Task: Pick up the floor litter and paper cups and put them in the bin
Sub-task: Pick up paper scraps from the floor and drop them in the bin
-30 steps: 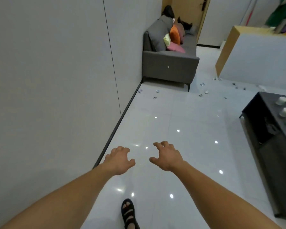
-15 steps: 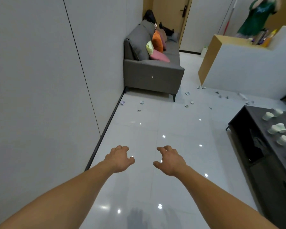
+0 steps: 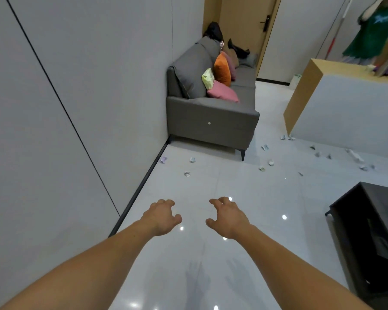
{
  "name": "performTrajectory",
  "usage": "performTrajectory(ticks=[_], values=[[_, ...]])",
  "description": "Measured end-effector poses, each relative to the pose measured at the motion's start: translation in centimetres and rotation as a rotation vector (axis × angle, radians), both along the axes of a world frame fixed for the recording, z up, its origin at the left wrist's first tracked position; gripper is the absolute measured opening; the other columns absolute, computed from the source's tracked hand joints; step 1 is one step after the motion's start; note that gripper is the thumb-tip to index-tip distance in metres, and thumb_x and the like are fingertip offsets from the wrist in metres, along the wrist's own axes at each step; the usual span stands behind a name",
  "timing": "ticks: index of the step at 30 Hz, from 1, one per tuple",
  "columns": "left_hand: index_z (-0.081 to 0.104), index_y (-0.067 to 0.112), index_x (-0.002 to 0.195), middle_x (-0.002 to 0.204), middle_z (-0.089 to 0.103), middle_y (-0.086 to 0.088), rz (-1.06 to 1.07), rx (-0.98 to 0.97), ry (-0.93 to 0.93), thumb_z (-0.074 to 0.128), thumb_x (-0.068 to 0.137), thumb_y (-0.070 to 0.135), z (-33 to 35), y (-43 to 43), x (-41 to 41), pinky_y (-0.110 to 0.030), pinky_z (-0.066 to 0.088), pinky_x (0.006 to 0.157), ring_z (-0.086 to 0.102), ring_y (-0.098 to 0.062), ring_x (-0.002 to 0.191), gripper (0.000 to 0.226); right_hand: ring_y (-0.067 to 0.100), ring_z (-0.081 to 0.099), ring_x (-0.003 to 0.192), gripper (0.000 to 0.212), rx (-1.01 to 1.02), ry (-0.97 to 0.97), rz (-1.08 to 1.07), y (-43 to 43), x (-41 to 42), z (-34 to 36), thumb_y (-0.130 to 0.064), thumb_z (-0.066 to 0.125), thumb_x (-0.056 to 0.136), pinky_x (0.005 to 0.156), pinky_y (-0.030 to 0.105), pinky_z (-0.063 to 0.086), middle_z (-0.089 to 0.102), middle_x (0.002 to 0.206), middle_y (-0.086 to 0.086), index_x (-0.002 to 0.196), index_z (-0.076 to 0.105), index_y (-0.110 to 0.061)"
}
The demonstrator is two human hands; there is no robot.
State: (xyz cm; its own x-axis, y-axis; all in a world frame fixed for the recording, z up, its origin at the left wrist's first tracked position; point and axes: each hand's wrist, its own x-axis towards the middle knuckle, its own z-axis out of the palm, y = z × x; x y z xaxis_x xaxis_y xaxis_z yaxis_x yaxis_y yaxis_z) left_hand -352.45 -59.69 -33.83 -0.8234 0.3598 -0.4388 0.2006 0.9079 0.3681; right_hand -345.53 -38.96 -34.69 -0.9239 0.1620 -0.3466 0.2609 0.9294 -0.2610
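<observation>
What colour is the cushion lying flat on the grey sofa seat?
The flat fabric cushion is pink, best seen in the head view.

Only the two arms of the person are in view, from the lower edge of the picture up to the hands. The left forearm (image 3: 83, 265) is bare along all the length that shows, and the right forearm (image 3: 300, 262) is bare in the same way. Each one looks wide near the lower edge and becomes narrower toward the wrist. The left grip (image 3: 162, 218) is a bare hand; its back, the knuckles and the thumb can be seen. The right grip (image 3: 230, 220) is also a bare hand, with back, knuckles and thumb visible. The nails are too small to tell. Upper arms, shoulders and clothing lie outside the view.
</observation>
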Motion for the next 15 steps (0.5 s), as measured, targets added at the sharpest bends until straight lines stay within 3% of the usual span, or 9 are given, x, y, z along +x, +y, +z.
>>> performTrajectory(ticks=[15], values=[[0.029,0.021,0.147,0.148,0.034,-0.004,0.043,0.021,-0.122,0.049,0.090,0.045,-3.4,14.4,-25.6,-0.037,0.038,0.104,0.036,-0.025,0.133,0.065,0.024,0.040,0.131,0.068,0.000,-0.112,0.050,14.1,-26.0,-2.6,-0.048,0.054,0.091,0.100,0.038,0.044,0.026,0.153,0.001,0.151,0.025,-0.030]])
